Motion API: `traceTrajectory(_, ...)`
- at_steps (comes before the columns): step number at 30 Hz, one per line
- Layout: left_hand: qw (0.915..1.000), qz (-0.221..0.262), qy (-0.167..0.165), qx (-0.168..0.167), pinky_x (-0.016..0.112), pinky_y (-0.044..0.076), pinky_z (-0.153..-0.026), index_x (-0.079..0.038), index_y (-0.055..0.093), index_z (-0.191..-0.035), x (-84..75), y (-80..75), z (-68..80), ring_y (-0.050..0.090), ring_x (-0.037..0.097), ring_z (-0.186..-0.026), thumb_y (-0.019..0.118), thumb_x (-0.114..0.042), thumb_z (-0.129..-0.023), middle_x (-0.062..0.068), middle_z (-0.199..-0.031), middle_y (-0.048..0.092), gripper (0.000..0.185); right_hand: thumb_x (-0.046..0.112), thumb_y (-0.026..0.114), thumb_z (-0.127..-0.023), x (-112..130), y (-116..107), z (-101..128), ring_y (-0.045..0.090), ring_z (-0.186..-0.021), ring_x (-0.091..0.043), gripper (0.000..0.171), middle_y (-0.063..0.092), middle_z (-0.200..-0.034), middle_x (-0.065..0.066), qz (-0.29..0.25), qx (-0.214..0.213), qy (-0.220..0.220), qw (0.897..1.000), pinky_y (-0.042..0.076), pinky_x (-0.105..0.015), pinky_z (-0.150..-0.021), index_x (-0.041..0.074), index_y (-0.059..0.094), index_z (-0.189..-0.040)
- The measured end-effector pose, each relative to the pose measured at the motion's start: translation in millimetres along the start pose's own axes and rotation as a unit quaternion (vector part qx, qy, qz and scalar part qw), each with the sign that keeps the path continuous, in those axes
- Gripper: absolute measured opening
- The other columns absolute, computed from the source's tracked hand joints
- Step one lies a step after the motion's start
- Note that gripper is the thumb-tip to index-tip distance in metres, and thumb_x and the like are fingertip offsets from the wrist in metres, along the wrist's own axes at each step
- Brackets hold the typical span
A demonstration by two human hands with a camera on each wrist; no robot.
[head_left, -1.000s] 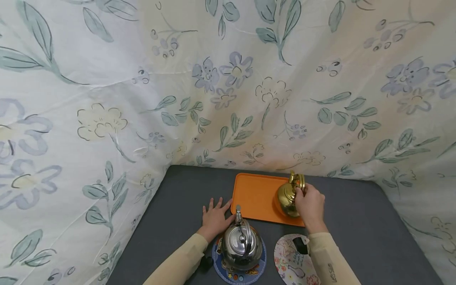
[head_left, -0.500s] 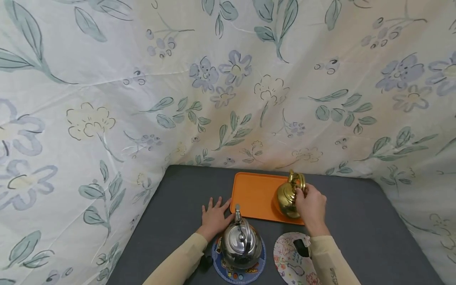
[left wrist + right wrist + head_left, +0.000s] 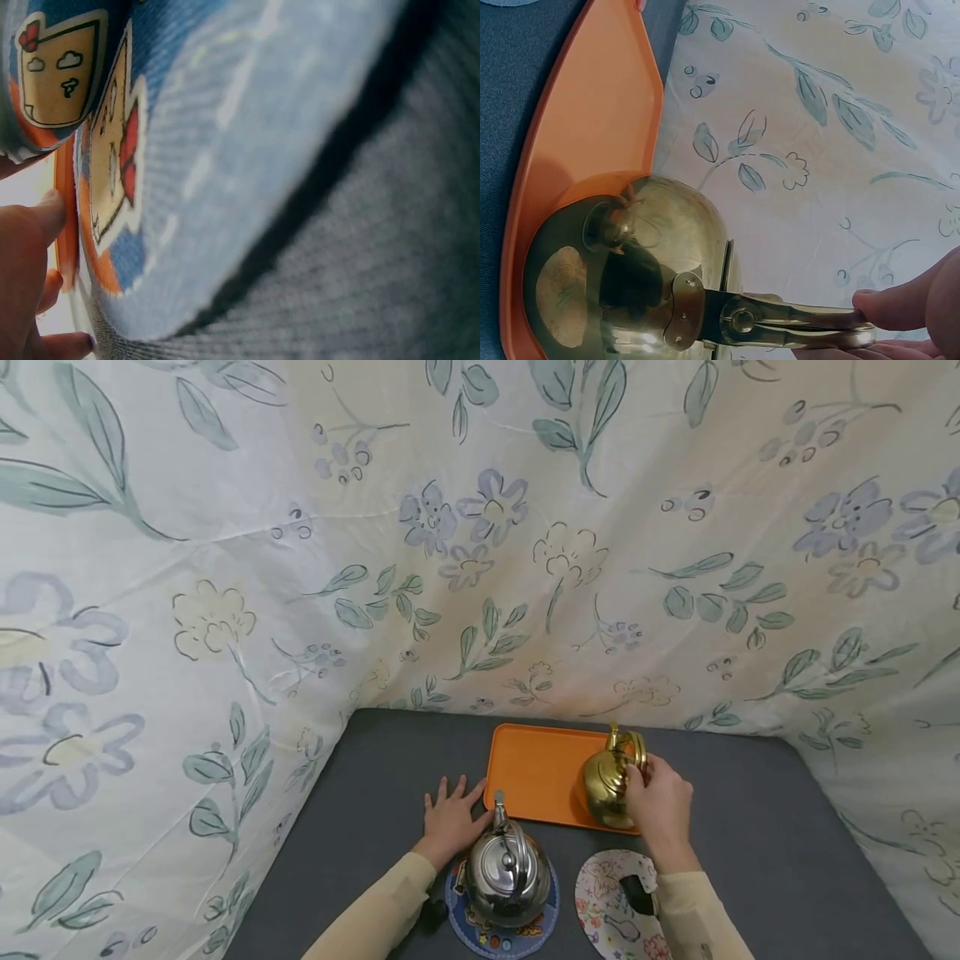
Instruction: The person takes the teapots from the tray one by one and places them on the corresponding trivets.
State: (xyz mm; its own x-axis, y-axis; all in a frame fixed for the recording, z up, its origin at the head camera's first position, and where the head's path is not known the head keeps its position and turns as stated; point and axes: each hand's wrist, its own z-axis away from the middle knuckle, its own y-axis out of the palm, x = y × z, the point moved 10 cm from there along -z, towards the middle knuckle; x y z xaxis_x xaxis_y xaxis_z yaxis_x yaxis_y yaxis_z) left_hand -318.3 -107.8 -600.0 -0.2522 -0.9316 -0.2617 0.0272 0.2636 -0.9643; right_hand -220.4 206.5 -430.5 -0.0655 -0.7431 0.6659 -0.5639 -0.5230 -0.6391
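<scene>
My right hand (image 3: 663, 806) grips the handle of a gold kettle (image 3: 606, 785) at the right end of an orange tray (image 3: 532, 768). In the right wrist view, thumb and fingers close round the hinged handle (image 3: 802, 322), above the shiny kettle body (image 3: 615, 277). My left hand (image 3: 452, 818) lies with fingers spread at the tray's near left corner. Just right of it, a silver kettle (image 3: 504, 885) stands on a round blue mat (image 3: 553, 902). The left wrist view shows part of the left hand (image 3: 26, 255) beyond this denim-patterned mat (image 3: 187, 187).
A pale floral mat (image 3: 600, 893) lies at the near right, partly hidden by the right sleeve (image 3: 693, 910); a black patch shows beside that sleeve. A dark grey table (image 3: 757, 827) carries everything. Flower-printed cloth (image 3: 480, 610) hangs behind the table and along its sides.
My right hand has shifted slightly right and toward me, and the gold kettle has moved a little nearer with it. My left hand, tray and silver kettle stay in place.
</scene>
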Motion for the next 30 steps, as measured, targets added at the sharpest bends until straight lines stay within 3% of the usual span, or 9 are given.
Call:
traceTrajectory(9, 1.0, 0.003, 0.0, 0.005, 0.075, 0.026, -0.111, -0.041, 0.041, -0.154, -0.1, 2.7, 0.1, 0.026, 0.046, -0.15, 0.054, -0.068, -0.094, 0.008, -0.16, 0.04, 0.067, 0.008, 0.066, -0.096, 9, -16, 11, 0.072, -0.084, -0.043, 0.038, 0.072, -0.1, -0.032, -0.005, -0.023, -0.021, 0.999, 0.057, -0.057, -0.073, -0.016, 0.062, -0.125)
traceTrajectory(30, 0.9999, 0.002, -0.009, 0.007, 0.074, 0.025, -0.112, -0.041, 0.041, -0.154, -1.3, 4.1, 4.5, 0.025, 0.045, -0.151, 0.054, -0.068, -0.094, 0.007, -0.161, 0.039, 0.067, 0.004, 0.072, -0.092, 27, -47, 35, 0.074, -0.08, -0.042, 0.035, 0.073, -0.098, -0.031, -0.01, -0.054, -0.056, 0.997, 0.058, -0.056, -0.068, -0.015, 0.065, -0.12)
